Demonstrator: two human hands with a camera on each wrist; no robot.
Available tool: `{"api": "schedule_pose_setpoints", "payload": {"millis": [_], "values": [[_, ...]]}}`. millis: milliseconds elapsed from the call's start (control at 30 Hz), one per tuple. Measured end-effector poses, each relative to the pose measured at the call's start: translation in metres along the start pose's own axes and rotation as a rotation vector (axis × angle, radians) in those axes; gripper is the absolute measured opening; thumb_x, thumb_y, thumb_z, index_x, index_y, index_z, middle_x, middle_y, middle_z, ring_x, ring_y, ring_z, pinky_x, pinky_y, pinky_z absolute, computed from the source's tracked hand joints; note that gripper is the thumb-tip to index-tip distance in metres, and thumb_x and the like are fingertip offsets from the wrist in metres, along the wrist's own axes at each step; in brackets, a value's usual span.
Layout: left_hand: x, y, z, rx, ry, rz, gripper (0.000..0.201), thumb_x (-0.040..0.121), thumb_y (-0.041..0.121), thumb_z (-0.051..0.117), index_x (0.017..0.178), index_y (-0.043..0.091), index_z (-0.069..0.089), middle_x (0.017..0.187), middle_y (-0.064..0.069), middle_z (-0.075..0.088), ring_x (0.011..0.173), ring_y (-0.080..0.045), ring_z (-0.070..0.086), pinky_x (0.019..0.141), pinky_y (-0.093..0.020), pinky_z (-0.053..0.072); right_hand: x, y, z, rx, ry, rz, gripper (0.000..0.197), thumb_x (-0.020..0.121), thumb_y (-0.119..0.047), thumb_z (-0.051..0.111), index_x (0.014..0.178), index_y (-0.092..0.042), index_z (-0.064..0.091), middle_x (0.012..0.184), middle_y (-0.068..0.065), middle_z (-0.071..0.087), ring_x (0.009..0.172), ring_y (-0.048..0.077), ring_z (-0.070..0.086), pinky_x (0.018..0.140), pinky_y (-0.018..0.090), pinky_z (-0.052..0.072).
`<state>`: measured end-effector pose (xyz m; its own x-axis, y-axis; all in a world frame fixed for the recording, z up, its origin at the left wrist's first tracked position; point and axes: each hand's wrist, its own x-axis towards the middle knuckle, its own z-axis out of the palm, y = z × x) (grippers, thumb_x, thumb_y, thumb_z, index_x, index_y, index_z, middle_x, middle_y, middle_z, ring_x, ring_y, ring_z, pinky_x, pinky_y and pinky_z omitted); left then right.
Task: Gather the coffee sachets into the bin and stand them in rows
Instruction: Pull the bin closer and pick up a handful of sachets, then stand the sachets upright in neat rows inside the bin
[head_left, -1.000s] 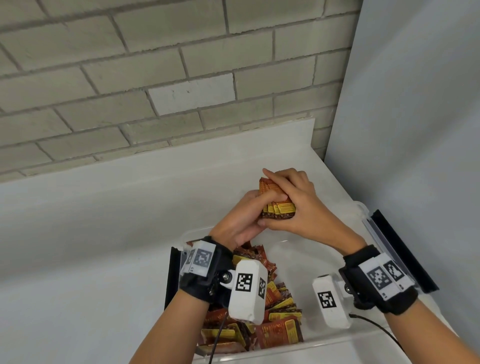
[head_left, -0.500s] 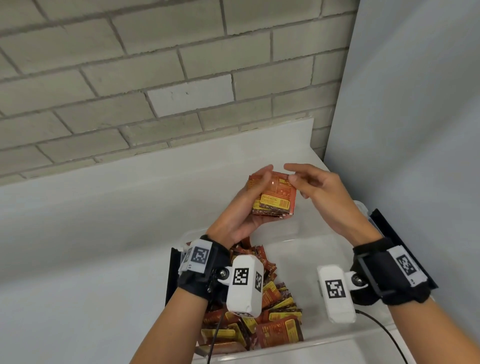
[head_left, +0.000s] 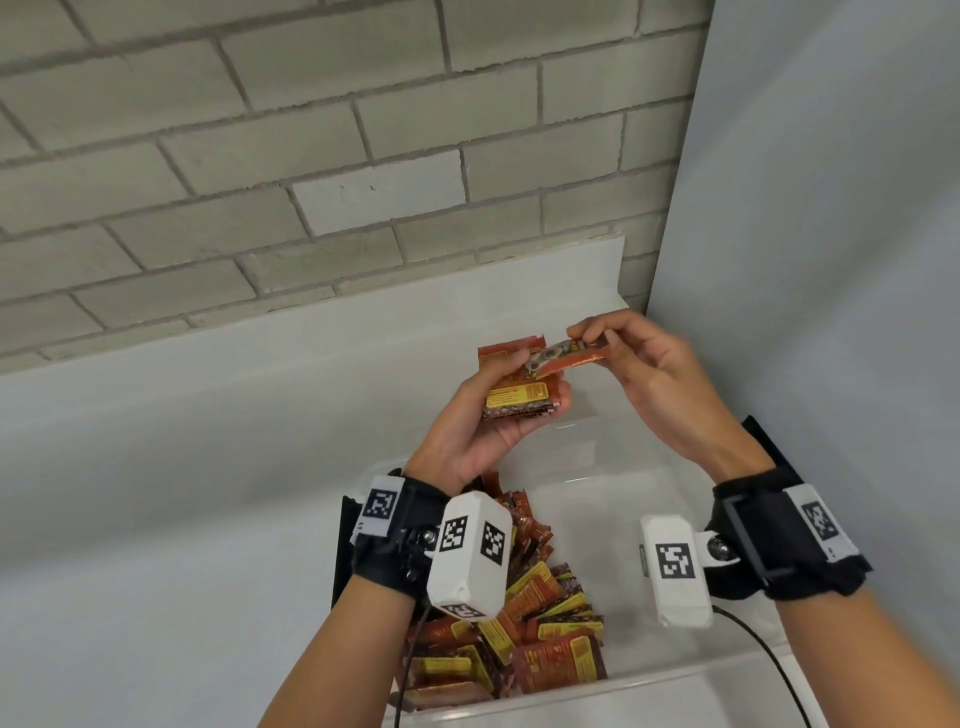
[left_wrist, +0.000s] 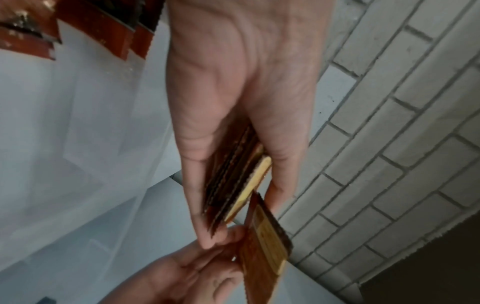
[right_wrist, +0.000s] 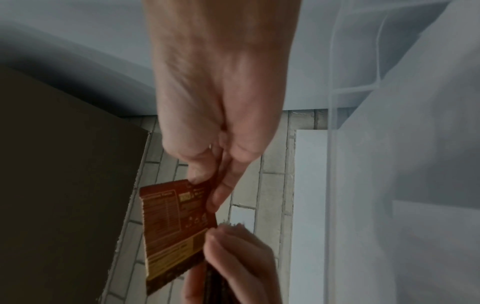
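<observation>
My left hand (head_left: 498, 410) holds a small stack of red-and-yellow coffee sachets (head_left: 519, 400) upright above the far end of the clear plastic bin (head_left: 623, 680). In the left wrist view the stack (left_wrist: 233, 181) sits edge-on between thumb and fingers. My right hand (head_left: 618, 358) pinches a single sachet (head_left: 571, 358) by one end and holds it flat across the top of the stack; the same single sachet (right_wrist: 174, 226) shows its printed back in the right wrist view. A loose heap of sachets (head_left: 524, 634) fills the bin's left half.
The bin stands on a white counter (head_left: 182, 493) against a brick wall (head_left: 311, 156). A grey panel (head_left: 831, 260) closes off the right side. Black lid pieces (head_left: 769, 457) flank the bin. A black cable (head_left: 769, 660) trails from the right wrist.
My right hand let go of the stack it was squeezing together with the left, drew away to the right, and now pinches one sachet over the stack's top. The left hand kept the stack.
</observation>
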<state>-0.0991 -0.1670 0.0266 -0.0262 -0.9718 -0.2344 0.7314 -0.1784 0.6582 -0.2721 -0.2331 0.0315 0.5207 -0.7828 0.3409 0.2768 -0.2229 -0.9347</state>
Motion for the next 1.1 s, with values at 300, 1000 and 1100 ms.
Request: {"api": "schedule_pose_setpoints", "payload": {"millis": [300,1000,1100], "values": [[0.007,0.000,-0.001,0.164,0.155,0.169,0.058,0.073,0.001,0.069,0.128,-0.003,0.051,0.118,-0.026,0.062,0.096,-0.029,0.068,0.070,-0.033,0.058,0.003,-0.002,-0.005,0.096,0.131,0.230,0.029,0.095,-0.026,0.051,0.118,-0.014,0.062,0.112,0.007,0.068,0.103,0.018,0.065,0.082,0.024,0.051],[0.012,-0.008,-0.007,0.361,0.127,0.174,0.043,0.089,0.016,0.064,0.128,0.003,0.053,0.101,-0.016,0.069,0.094,-0.030,0.069,0.092,-0.049,0.053,-0.003,-0.062,-0.059,-0.603,-0.023,0.349,0.007,0.082,-0.016,0.073,0.086,-0.021,0.075,0.075,-0.012,0.074,0.066,-0.004,0.061,0.065,0.015,0.048],[0.010,-0.008,-0.003,0.489,0.095,0.165,0.039,0.090,0.018,0.064,0.126,0.007,0.054,0.097,-0.013,0.071,0.093,-0.030,0.070,0.088,-0.048,0.055,-0.001,-0.079,-0.062,-0.917,-0.281,0.369,0.009,0.081,-0.019,0.073,0.085,-0.026,0.076,0.064,-0.022,0.068,0.054,-0.005,0.057,0.059,0.008,0.044]]}}
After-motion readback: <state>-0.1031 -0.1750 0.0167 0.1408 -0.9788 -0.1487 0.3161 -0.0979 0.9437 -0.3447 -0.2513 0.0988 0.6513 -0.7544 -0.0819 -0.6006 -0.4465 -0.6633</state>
